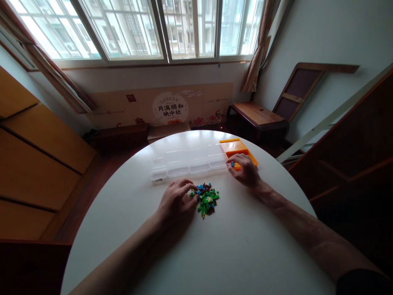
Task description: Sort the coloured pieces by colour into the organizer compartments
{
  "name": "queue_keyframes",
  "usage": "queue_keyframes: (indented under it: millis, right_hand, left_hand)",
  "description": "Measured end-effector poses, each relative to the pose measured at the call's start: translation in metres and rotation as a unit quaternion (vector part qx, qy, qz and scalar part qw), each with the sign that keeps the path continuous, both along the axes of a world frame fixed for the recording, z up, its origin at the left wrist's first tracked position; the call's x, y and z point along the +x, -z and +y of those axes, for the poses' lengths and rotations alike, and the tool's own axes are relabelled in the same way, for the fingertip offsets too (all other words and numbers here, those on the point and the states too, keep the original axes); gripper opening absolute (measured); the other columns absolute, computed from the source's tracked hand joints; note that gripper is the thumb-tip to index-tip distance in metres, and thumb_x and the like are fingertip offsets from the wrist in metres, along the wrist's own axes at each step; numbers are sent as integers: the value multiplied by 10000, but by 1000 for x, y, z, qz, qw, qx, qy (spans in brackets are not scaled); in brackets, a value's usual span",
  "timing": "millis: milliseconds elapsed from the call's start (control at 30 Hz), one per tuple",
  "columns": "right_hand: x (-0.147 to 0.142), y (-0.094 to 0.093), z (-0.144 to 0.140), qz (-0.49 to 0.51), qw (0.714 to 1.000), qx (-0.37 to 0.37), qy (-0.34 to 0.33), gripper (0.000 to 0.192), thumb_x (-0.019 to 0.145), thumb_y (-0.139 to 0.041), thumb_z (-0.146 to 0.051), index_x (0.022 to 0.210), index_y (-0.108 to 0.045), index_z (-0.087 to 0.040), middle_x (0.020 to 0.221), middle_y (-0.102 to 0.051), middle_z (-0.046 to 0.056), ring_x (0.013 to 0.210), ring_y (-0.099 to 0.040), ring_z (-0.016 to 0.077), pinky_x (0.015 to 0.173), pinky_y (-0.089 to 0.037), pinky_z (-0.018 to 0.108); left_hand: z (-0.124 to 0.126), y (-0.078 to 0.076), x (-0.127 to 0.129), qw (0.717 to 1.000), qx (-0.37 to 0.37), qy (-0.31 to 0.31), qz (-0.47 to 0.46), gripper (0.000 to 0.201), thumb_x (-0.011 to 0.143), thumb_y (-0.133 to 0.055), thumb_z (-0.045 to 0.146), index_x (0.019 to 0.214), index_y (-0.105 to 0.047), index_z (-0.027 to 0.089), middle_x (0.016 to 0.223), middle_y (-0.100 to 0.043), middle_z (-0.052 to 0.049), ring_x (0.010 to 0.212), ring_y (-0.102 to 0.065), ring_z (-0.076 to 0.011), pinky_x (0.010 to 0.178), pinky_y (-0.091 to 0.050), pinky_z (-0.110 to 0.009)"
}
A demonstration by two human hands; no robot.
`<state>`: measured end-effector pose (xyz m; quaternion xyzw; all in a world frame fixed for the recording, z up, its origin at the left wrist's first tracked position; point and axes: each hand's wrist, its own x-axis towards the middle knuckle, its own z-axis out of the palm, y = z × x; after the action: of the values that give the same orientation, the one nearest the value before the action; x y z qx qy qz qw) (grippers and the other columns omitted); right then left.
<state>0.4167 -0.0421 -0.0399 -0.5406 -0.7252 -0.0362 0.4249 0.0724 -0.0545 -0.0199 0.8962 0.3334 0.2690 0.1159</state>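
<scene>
A small pile of tiny bricks (207, 198), green, blue and brown, lies on the round white table (190, 254). My left hand (177, 200) rests at the pile's left edge, fingertips touching the bricks. Behind the pile stands a clear plastic compartment box (187, 163). My right hand (245, 169) lies at the box's right end, over the near edge of an orange lid (233, 147). Something small and blue sits under its fingertips; whether it is pinched I cannot tell.
A low wooden bench (257, 114) stands beyond the table at the right. Wooden cabinets (33, 164) line the left wall. A printed cardboard panel (166, 107) leans under the window. Slanted boards (337, 119) stand at the right.
</scene>
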Motion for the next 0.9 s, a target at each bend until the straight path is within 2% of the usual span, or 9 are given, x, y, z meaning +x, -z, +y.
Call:
queue_keyframes:
  millis: [133, 300, 533, 700, 900]
  right_hand:
    - [-8, -9, -5, -18, 998, 41, -49, 86, 1014, -680, -225, 964, -745, -253, 1011, -795, 50, 1017, -719, 288, 1066, -534, 500]
    - [-15, -14, -9, -48, 988, 44, -138, 84, 992, -711, -197, 968, -748, -269, 992, -799, 34, 965, -697, 267, 1072, -543, 504]
    - [-22, -18, -13, -94, 977, 46, -187, 94, 1006, -704, -175, 1021, -742, -260, 1043, -809, 34, 974, -691, 251, 1076, -551, 501]
    - [-25, -21, -16, -92, 974, 46, -204, 106, 1011, -702, -170, 1039, -742, -263, 1042, -812, 36, 978, -701, 249, 1092, -549, 506]
    - [-44, -21, -24, -74, 964, 45, -252, 102, 1013, -720, -209, 1096, -735, -267, 1040, -805, 28, 980, -718, 236, 1079, -554, 477]
  left_hand:
    - [1, 2, -1, 1000, 8, -1, -3, 148, 1029, -750, 377, 1140, -811, 300, 1202, -772, -42, 1028, -738, -238, 979, -506, -412]
    - [2, 2, -1, 1000, 0, 2, -1, 102, 1025, -767, 358, 1090, -828, 308, 1176, -776, -34, 995, -748, -227, 982, -506, -422]
    - [4, 2, 0, 1000, 17, 8, -19, 62, 1014, -770, 266, 1036, -822, 292, 1140, -782, -26, 978, -756, -206, 956, -515, -381]
    - [5, 2, 1, 999, 35, 25, -29, 64, 1052, -728, 235, 1079, -777, 266, 1138, -800, -29, 988, -766, -197, 937, -523, -346]
    - [5, 0, 5, 997, 32, 17, -62, 80, 1100, -685, 287, 1064, -745, 249, 973, -827, 4, 826, -757, -166, 868, -525, -325]
